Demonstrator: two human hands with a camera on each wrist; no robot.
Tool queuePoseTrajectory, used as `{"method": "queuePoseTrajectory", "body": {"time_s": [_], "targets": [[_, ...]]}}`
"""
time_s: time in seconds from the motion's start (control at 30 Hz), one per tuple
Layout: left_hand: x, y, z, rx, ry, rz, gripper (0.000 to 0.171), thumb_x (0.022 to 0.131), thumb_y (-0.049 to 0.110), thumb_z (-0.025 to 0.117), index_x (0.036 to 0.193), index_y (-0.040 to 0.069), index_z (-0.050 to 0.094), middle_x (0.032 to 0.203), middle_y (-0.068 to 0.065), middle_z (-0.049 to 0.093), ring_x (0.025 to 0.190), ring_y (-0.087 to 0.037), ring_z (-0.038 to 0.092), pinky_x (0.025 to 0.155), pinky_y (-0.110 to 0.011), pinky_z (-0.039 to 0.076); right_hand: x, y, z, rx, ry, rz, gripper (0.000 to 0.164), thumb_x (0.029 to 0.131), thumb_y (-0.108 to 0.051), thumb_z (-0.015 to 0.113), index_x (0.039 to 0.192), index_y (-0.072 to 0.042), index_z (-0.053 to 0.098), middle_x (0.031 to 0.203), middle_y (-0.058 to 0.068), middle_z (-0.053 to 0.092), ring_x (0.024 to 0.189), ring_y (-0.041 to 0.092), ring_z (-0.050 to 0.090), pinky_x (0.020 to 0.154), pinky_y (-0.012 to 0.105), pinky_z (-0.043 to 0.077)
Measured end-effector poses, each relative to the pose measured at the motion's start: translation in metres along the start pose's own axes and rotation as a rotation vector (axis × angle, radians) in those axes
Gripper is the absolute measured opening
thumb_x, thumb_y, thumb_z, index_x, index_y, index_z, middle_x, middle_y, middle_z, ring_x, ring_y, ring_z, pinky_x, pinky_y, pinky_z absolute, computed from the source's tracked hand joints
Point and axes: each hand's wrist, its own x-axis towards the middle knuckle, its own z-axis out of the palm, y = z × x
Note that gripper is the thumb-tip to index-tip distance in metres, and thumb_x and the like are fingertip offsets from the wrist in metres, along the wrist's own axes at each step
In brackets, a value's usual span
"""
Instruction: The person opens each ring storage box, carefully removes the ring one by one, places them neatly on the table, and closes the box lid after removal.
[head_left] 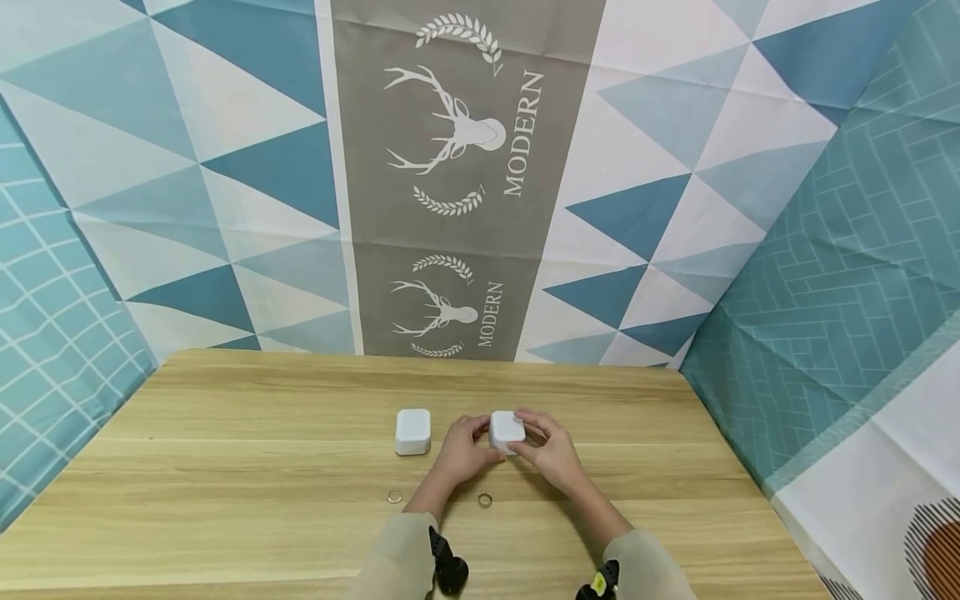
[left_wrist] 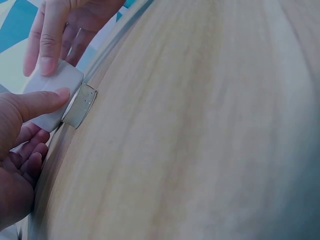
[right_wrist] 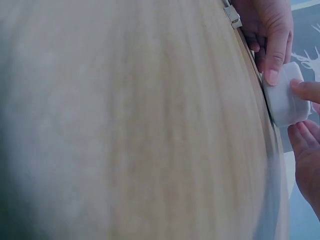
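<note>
Both hands are at a small white box (head_left: pixel 507 427) with rounded corners, standing on the wooden table. My left hand (head_left: pixel 461 450) grips its left side, the thumb across the front face and the fingers round the side. From the right, my right hand (head_left: pixel 553 452) holds the same box, thumb low at the front and fingers at the top and far side. In the right wrist view, both thumbs press on the box (right_wrist: pixel 285 102). A gold-coloured ring (head_left: pixel 485 500) lies on the table nearer to me, between the forearms; the left wrist view shows the ring (left_wrist: pixel 80 106) large.
A second white box (head_left: pixel 413 432), of similar shape, stands left of my left hand. Another thin ring (head_left: pixel 394 497) lies beside the left forearm. The wooden table (head_left: pixel 247 500) ends at a patterned cloth backdrop (head_left: pixel 442 225), with more cloth at both sides.
</note>
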Motion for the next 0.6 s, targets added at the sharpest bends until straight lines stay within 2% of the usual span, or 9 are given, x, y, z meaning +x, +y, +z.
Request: {"method": "queuePoseTrajectory", "body": {"time_s": [0.13,0.33,0.5,0.6], "targets": [[-0.001,0.0,-0.001,-0.006,-0.003,-0.009,0.067,0.07,0.022,0.081,0.127,-0.002,0.055,0.113,-0.013,0.059,0.105,-0.027,0.056,0.094,-0.044,0.047,-0.004,-0.015,0.001,-0.026,-0.02,0.021,0.049,0.075,0.01,0.07,0.122,0.012,0.053,0.127,0.028,0.052,0.118,0.044,0.051,0.097,0.039,0.047],[-0.003,0.001,-0.003,-0.023,-0.009,-0.017,0.068,0.07,0.023,0.081,0.127,-0.002,0.055,0.112,-0.014,0.059,0.105,-0.028,0.056,0.093,-0.044,0.047,-0.006,-0.022,0.002,-0.077,-0.019,0.034,0.05,0.076,0.006,0.071,0.123,0.01,0.053,0.125,0.027,0.054,0.117,0.041,0.053,0.098,0.04,0.047],[-0.006,0.001,-0.006,-0.038,-0.007,-0.014,0.068,0.069,0.023,0.082,0.126,-0.002,0.055,0.111,-0.014,0.059,0.104,-0.029,0.056,0.093,-0.045,0.048,-0.006,-0.021,0.002,-0.096,-0.016,0.024,0.044,0.081,0.0,0.069,0.121,0.009,0.055,0.124,0.026,0.055,0.115,0.04,0.055,0.097,0.044,0.047],[-0.007,0.001,-0.008,-0.05,-0.004,-0.026,0.068,0.069,0.023,0.082,0.127,-0.001,0.055,0.112,-0.014,0.058,0.105,-0.028,0.056,0.093,-0.044,0.048,-0.005,-0.02,0.001,-0.106,0.007,0.037,0.037,0.084,-0.004,0.068,0.118,0.007,0.058,0.121,0.024,0.058,0.111,0.039,0.058,0.094,0.042,0.049]]}}
